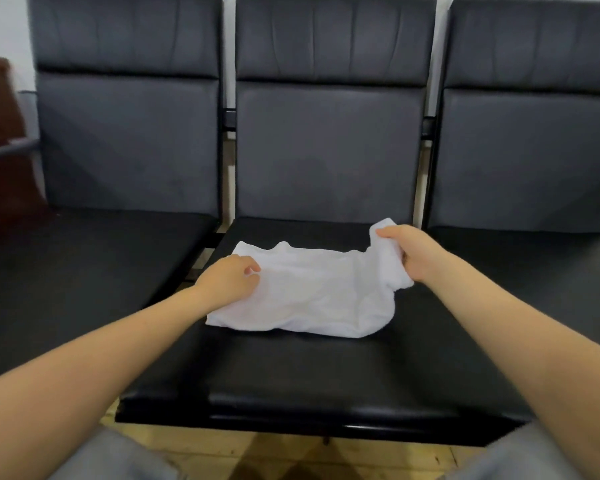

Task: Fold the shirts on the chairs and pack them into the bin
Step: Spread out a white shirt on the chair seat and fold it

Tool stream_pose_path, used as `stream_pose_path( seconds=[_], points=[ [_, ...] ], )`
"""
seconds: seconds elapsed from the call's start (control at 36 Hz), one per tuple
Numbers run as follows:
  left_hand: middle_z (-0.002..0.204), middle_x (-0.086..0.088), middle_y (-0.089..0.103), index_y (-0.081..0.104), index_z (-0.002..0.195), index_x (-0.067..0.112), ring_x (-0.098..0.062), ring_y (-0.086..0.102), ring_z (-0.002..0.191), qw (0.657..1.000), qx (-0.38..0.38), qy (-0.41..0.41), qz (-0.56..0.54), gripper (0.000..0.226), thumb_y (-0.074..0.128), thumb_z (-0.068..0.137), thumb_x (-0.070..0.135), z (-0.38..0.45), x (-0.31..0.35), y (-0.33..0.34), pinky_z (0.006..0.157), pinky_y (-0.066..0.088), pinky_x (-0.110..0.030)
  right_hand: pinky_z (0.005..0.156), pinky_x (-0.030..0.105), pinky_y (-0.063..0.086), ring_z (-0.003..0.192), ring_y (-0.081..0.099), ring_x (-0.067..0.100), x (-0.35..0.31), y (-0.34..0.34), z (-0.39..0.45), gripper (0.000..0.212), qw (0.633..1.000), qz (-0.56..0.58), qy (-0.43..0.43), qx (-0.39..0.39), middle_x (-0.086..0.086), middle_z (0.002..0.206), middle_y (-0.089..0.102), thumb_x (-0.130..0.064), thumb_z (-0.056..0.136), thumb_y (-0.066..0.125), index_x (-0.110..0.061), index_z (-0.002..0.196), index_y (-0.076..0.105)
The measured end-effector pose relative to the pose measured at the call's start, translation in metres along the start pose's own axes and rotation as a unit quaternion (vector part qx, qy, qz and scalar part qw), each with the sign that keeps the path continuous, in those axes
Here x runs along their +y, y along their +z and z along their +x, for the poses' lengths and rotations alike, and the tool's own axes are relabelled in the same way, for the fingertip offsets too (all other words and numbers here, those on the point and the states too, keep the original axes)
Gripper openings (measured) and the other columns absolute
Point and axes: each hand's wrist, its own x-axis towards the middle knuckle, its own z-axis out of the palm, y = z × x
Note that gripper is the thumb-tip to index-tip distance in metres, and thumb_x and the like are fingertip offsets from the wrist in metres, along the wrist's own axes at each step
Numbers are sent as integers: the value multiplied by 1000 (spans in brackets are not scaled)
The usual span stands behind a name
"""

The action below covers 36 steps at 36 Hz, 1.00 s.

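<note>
A small white shirt (pixel 312 292) lies partly folded and rumpled on the seat of the middle black chair (pixel 326 375). My left hand (pixel 227 280) sits on the shirt's left side, its fingers curled and pinching the cloth. My right hand (pixel 411 251) grips the shirt's right end and holds that part lifted a little off the seat. No bin shows in the view.
Three black padded chairs stand side by side; the left seat (pixel 84 271) and the right seat (pixel 551 271) hold nothing. A dark red-brown piece of furniture (pixel 0 140) stands at the far left. My grey-clad knees and a wooden floor (pixel 291 452) show below.
</note>
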Motion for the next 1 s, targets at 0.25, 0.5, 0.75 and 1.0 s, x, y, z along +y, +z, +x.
stream_pose_path(
  seconds=[0.25,0.5,0.75,1.0],
  points=[
    [118,3,62,61,122,24,-18,57,108,1000,13,-5,3,30,43,98,24,4,-1,-2,85,44,-27,83,30,56,87,69,19,20,96,-4,24,961,-238,-10,-143,15,102,71,-26,91,62,-7,106,63],
    [67,-1,48,47,65,13,-15,42,63,999,43,-23,-20,34,39,97,25,16,8,13,54,28,-27,62,25,50,70,61,16,21,58,8,14,966,-254,-43,18,6,85,65,-17,95,56,-8,98,67],
    [121,-1,54,53,127,24,-19,54,108,999,32,8,-26,44,52,92,50,26,40,28,86,47,-32,60,27,44,74,57,16,50,21,22,54,890,-454,-18,14,1,82,60,-67,76,63,-14,83,57],
    [130,-3,42,53,130,27,-22,35,127,999,28,17,-39,41,52,94,47,36,42,50,102,37,-34,58,27,40,67,54,14,56,31,13,33,841,-530,-111,-4,-4,73,56,-43,94,49,-19,71,51]
  ],
)
